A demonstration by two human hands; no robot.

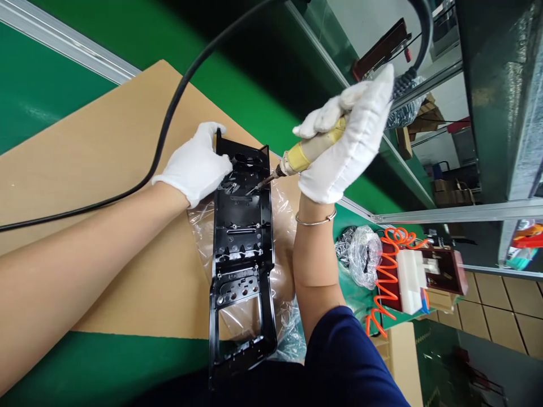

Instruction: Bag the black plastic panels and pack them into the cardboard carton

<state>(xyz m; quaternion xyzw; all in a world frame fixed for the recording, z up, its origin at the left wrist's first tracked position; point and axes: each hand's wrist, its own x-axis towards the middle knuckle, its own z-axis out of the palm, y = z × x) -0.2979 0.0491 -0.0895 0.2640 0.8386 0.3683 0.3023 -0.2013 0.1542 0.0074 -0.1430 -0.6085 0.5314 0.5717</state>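
Observation:
A black plastic housing point(240, 212) lies lengthwise before me, with ribs, posts and a rectangular opening at its near end. My left hand point(197, 161), in a white glove, grips its far left edge, fingers over the wall. In my gloved right hand point(350, 138) is a yellow and cream electric screwdriver point(299, 157), tilted, its bit pointing down into the housing's upper part. Whether the bit touches a screw is too small to tell. Clear plastic film point(284, 237) lies under the housing.
Brown cardboard point(127, 271) covers part of the green bench point(139, 362). A black cable point(167, 124) arcs across the cardboard. To the right are a coiled orange air hose point(384, 271), a crumpled plastic bag point(365, 254) and a metal frame rail point(458, 213).

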